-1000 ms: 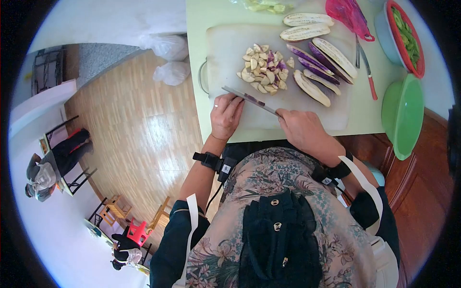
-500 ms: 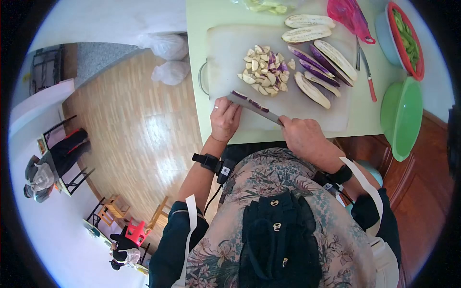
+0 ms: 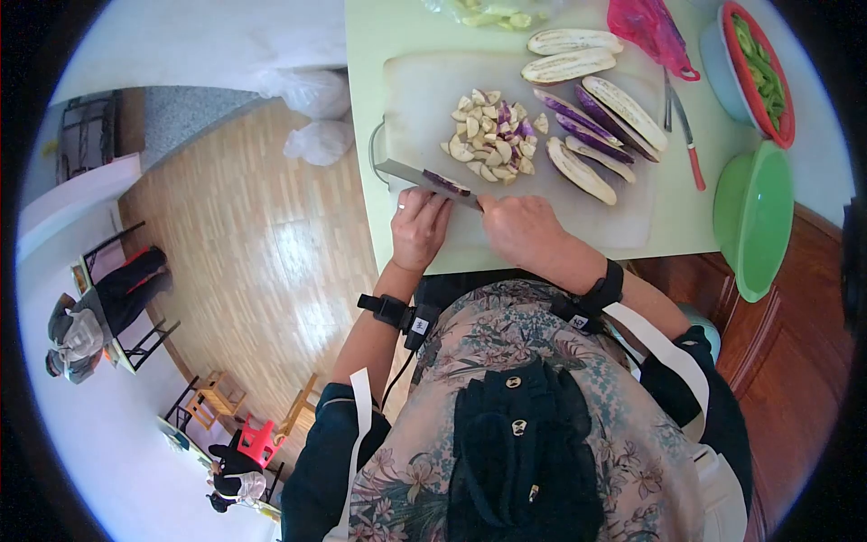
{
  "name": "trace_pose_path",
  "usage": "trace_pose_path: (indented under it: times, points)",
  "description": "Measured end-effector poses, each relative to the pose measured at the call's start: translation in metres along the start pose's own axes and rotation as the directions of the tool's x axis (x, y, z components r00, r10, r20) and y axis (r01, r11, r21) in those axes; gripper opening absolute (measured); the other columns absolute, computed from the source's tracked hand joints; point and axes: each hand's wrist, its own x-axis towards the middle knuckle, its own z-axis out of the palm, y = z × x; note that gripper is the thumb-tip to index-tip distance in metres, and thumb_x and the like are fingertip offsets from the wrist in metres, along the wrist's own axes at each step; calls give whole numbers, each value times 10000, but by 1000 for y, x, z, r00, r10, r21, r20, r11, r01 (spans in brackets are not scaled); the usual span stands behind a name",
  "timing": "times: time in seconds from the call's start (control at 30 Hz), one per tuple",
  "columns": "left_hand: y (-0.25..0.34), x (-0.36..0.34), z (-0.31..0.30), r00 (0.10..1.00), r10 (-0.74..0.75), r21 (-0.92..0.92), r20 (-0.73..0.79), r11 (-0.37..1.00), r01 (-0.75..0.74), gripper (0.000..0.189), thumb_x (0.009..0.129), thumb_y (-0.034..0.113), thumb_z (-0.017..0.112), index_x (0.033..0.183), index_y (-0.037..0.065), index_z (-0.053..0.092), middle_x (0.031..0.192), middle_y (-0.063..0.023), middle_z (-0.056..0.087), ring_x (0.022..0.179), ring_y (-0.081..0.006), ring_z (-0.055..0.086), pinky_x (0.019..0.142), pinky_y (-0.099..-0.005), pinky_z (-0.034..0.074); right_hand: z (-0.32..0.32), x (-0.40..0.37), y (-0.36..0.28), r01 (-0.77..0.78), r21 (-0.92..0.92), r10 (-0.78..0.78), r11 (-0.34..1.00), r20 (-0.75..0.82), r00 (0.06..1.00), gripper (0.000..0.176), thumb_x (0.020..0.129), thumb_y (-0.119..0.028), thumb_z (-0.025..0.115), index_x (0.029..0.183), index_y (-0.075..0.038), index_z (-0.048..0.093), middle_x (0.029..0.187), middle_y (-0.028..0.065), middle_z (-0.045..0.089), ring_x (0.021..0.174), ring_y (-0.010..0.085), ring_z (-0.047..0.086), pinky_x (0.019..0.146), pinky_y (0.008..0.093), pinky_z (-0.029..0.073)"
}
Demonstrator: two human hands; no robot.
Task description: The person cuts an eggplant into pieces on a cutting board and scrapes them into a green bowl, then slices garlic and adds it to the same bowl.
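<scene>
My right hand [image 3: 528, 230] is closed round the handle of a broad knife [image 3: 402, 171], its blade pointing left over the near left of the white cutting board [image 3: 533, 212]. A purple eggplant piece [image 3: 446, 182] lies along the blade. Close below the blade, my left hand [image 3: 420, 221] has its fingers bent together; what they press on is hidden by the blade. Cut eggplant chunks [image 3: 492, 135] form a pile beyond the knife. Several long eggplant halves and strips [image 3: 582, 172] lie on the board's right side.
A red-handled knife [image 3: 694, 158] lies right of the board. Further right stand a green basin [image 3: 754, 226] and a red basket [image 3: 788, 126] with green vegetables. A pink bag [image 3: 646, 32] is at the back. White bags [image 3: 316, 140] sit left of the table. Other people are at the far left.
My right hand has moved left with the knife, whose blade now reaches past my left hand to the board's metal handle. The camera view has shifted slightly.
</scene>
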Motion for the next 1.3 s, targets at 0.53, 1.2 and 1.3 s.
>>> trace_pose_path:
  times: [0.53, 1.2, 1.3]
  points:
    - [-3, -10, 4, 999, 35, 43, -38, 999, -33, 219, 683, -58, 699, 892, -16, 649, 946, -115, 588, 866, -293, 579, 746, -358, 499, -17, -45, 18, -8, 7, 8, 1000, 48, 999, 188, 874, -169, 528, 977, -25, 592, 665, 166, 614, 601, 346, 618, 545, 443, 492]
    - [-3, -10, 2, 1000, 20, 43, -15, 999, -19, 236, 664, -51, 712, 893, -29, 655, 946, -130, 598, 862, -306, 587, 734, -357, 508, -22, -33, 15, 48, -11, -47, 999, 51, 998, 155, 836, -87, 504, 946, 4, 565, 630, 177, 606, 572, 347, 621, 528, 435, 494]
    - [-4, -11, 2, 1000, 21, 35, -14, 999, -21, 236, 675, -47, 710, 903, -20, 658, 935, -120, 595, 858, -296, 587, 733, -357, 507, -14, -20, 13, 83, 72, -86, 994, 33, 996, 160, 828, -84, 504, 941, 12, 565, 630, 182, 606, 583, 349, 623, 532, 438, 494]
